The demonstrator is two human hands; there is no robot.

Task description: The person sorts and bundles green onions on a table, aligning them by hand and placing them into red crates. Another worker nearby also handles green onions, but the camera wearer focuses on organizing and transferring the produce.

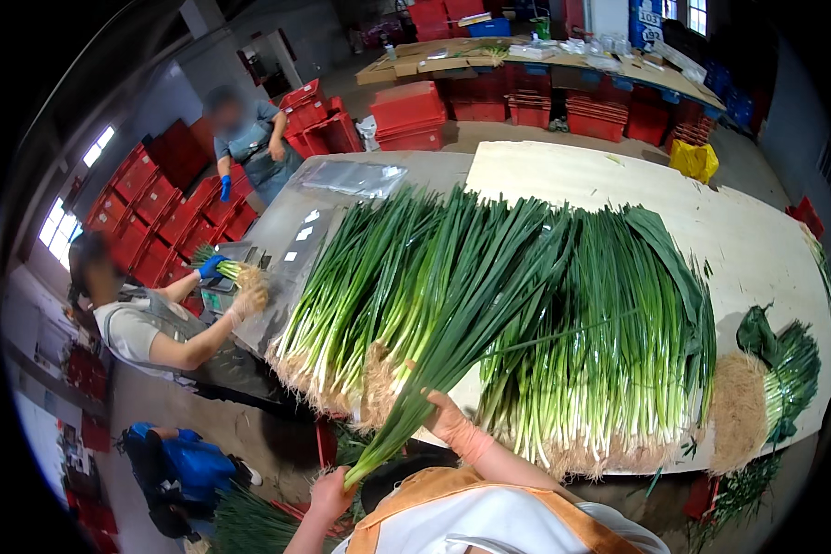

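A bunch of green onions (443,360) slants from the table's near edge up across the row of leaves. My left hand (330,493) grips its lower pale end; that end's roots are hidden. Farther up the stalks, my right hand (450,424), in a thin pale glove, holds the same bunch. Behind it, green onions (360,291) lie side by side at the left, leaves pointing away and roots toward me. A second wide row (595,332) lies to the right. Beyond that sits a tied bundle (737,401) with its matted roots facing left.
Plastic bags (353,178) lie at the far left of the pale tabletop (665,187). On the left, a co-worker (159,332) holds a small bunch (239,272) over a scale. Another person (256,145) stands behind. Red crates (408,114) are stacked beyond the table.
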